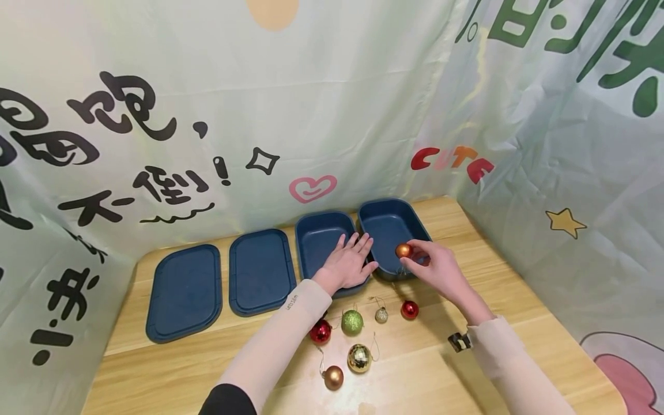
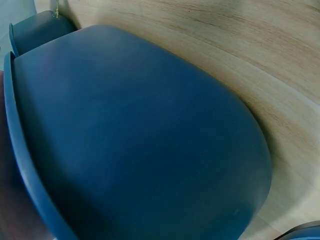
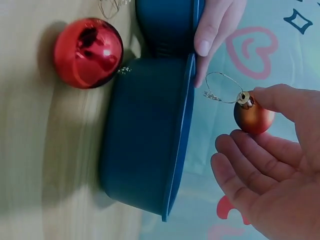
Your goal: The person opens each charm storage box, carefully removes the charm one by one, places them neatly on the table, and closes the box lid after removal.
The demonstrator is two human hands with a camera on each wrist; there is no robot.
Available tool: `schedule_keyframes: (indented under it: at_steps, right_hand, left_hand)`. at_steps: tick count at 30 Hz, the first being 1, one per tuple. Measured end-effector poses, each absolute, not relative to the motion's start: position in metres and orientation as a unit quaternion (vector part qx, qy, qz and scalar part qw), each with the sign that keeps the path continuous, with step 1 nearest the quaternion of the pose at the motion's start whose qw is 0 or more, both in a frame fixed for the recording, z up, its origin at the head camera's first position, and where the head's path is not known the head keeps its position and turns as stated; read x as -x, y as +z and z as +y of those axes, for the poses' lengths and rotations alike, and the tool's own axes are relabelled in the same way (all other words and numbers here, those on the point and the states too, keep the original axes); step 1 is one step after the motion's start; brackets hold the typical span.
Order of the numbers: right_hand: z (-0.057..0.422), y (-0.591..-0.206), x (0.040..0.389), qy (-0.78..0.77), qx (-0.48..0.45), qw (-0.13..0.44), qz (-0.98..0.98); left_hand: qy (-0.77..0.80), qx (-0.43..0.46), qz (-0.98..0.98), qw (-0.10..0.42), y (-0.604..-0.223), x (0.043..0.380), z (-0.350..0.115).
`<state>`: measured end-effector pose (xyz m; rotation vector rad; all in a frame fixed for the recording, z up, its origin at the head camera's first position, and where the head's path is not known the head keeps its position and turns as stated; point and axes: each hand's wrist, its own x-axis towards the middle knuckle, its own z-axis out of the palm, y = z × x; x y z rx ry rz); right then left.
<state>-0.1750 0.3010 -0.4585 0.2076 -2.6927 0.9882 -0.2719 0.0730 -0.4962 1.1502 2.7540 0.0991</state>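
My right hand (image 1: 438,270) pinches a small copper-orange Christmas bauble (image 1: 403,250) over the right dark blue box (image 1: 386,227). In the right wrist view the bauble (image 3: 255,119) sits between thumb and fingertips, its gold cap and thin string loop pointing out to the side. My left hand (image 1: 349,264) lies with fingers spread across the left blue box (image 1: 317,239), fingertips right by the neighbouring box's rim. A blue box's outer wall (image 2: 140,130) fills most of the left wrist view, where the left hand is mostly hidden.
Two blue lids (image 1: 185,294) lie flat at the left. Before the boxes are a shiny red bauble (image 1: 410,310), a small glittery one (image 1: 381,315), a green one (image 1: 352,323), another red one (image 1: 320,332), a gold mirrored one (image 1: 359,358) and a copper one (image 1: 333,378). Printed curtains border the table.
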Motion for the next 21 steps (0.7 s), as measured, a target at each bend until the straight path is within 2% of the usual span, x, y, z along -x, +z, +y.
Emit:
schedule_keyframes:
  at_steps: [21]
  right_hand:
    - [0.286,-0.476,0.124,0.31,-0.135,0.175,-0.924]
  left_hand:
    - [0.048,-0.384,0.919,0.071,-0.497,0.271,0.074]
